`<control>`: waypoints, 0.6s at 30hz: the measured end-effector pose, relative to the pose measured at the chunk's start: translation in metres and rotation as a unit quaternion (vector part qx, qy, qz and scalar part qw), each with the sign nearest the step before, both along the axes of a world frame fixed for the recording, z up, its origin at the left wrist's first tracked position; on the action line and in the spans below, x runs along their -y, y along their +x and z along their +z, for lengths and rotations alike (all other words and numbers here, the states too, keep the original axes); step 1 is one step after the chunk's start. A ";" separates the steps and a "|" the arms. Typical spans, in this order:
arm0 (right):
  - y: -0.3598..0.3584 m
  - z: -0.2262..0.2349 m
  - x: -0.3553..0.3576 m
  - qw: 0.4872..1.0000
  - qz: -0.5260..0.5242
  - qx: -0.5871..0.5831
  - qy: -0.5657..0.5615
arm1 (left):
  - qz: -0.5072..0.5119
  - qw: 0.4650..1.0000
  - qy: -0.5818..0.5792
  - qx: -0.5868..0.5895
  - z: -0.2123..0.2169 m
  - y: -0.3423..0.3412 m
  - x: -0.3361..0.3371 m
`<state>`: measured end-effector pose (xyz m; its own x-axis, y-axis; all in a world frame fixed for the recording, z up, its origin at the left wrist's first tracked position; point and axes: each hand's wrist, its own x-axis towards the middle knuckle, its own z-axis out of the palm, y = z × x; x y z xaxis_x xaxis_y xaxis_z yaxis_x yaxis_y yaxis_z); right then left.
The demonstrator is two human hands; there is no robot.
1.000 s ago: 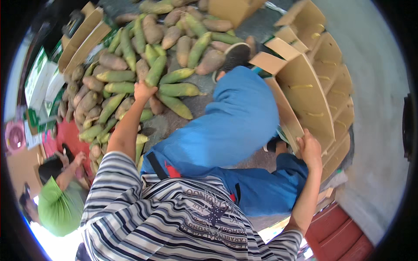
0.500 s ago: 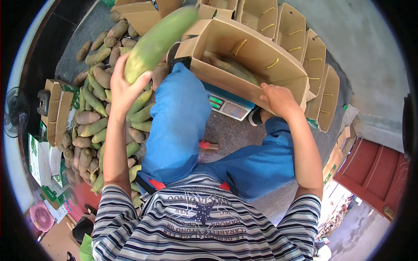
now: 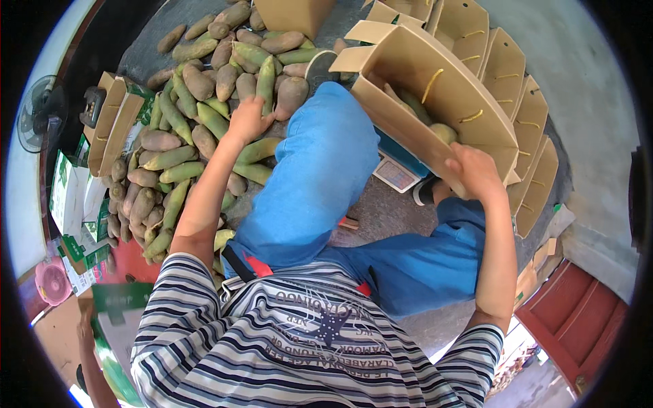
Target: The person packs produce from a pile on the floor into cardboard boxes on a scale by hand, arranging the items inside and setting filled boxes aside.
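My left hand (image 3: 247, 122) is down on the pile, its fingers curled over the lower end of a long green gourd (image 3: 266, 86). A brown-skinned gourd (image 3: 246, 86) lies right beside it; the fingertips are partly hidden. With my right hand (image 3: 476, 170) I grip the near rim of an open cardboard box (image 3: 394, 112), fingers over the edge. Inside that box lie a green gourd (image 3: 413, 106) and the pale rounded end of one more (image 3: 443, 132). The box rests tilted on a blue-topped scale (image 3: 396, 172) between my feet.
More open boxes (image 3: 505, 75) with yellow cord handles stand in a row behind it. Brown and green gourds (image 3: 162, 141) spread across the floor on the left. At the lower left, another person's arm (image 3: 92, 353) is beside a green-and-white box (image 3: 122, 306). A fan (image 3: 42, 112) stands far left.
The large green gourd has left my left hand, which has moved down onto the pile. A pale gourd end now shows in the box. Another person's arm has come into view.
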<state>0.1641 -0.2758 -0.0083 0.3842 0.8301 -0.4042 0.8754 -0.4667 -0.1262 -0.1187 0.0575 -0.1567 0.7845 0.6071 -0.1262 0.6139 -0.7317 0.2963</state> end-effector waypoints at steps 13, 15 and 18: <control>-0.004 -0.001 -0.005 1.000 -0.008 0.020 0.017 | 0.046 0.940 0.034 -0.336 -0.104 -0.086 0.021; -0.005 -0.001 -0.002 1.000 -0.020 0.012 0.006 | 0.012 0.931 0.016 -0.365 -0.095 -0.079 0.023; -0.002 -0.004 0.004 0.999 -0.035 0.011 -0.008 | 0.046 0.941 -0.131 -0.308 -0.102 -0.084 0.025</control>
<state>0.1622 -0.2794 -0.0125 0.4499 0.7943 -0.4083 0.8430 -0.5286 -0.0994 -0.2031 0.0327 -0.2591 0.4599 0.5537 -0.6942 0.7850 -0.6190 0.0263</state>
